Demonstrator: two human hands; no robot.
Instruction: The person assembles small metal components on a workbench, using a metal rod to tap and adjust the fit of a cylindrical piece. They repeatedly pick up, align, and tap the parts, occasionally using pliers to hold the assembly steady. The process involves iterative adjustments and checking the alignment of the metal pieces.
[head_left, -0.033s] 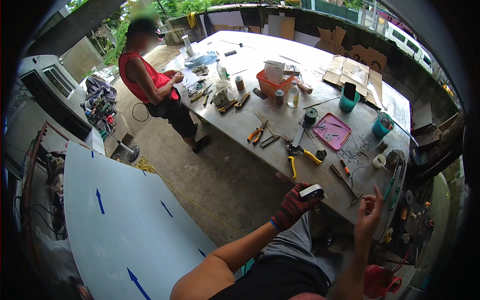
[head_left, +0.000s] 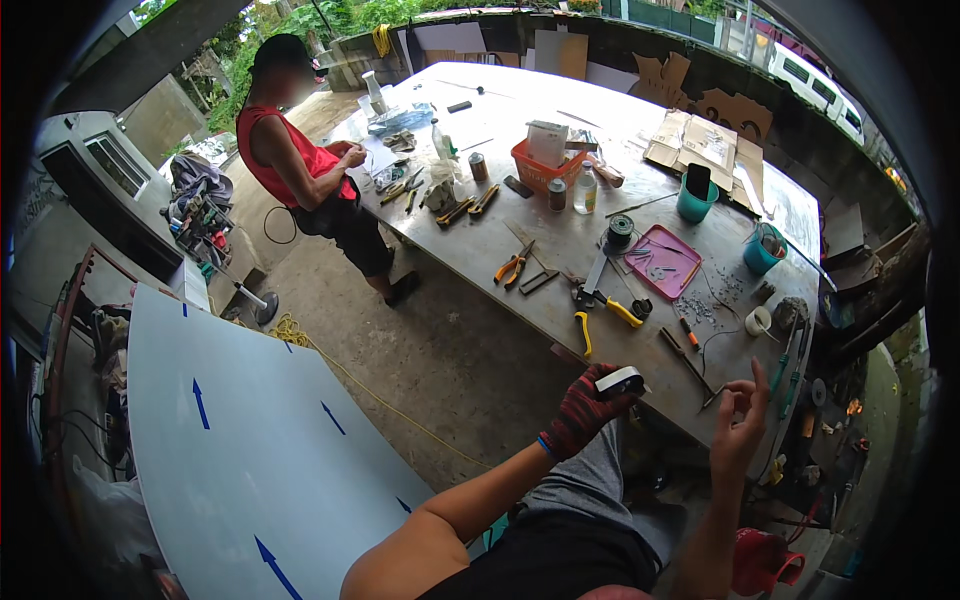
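Observation:
My left hand [head_left: 585,410], in a dark red and black knit glove, is closed around a roll of tape [head_left: 620,381] with a white rim and dark side. It is held just off the near edge of the metal-topped table [head_left: 470,255]. To its right, my bare right hand [head_left: 740,415] is raised with the index finger extended and the others loosely bent; I see nothing in it. The head of a hammer [head_left: 712,397] lies nearest that hand. Beyond the left hand are yellow-handled cutters [head_left: 603,308] and an orange-and-black screwdriver [head_left: 689,333].
A pink tray [head_left: 665,262], a wire spool [head_left: 620,232], teal cups [head_left: 697,200] and an orange basket [head_left: 545,170] stand on the table. At its far left, a person [head_left: 295,165] in a red sleeveless top handles something small. A large pale sheet [head_left: 250,420] lies at left.
My left hand with the tape roll has shifted very slightly left. My right hand has risen a touch, its index finger straighter upward. The things on the table look unmoved.

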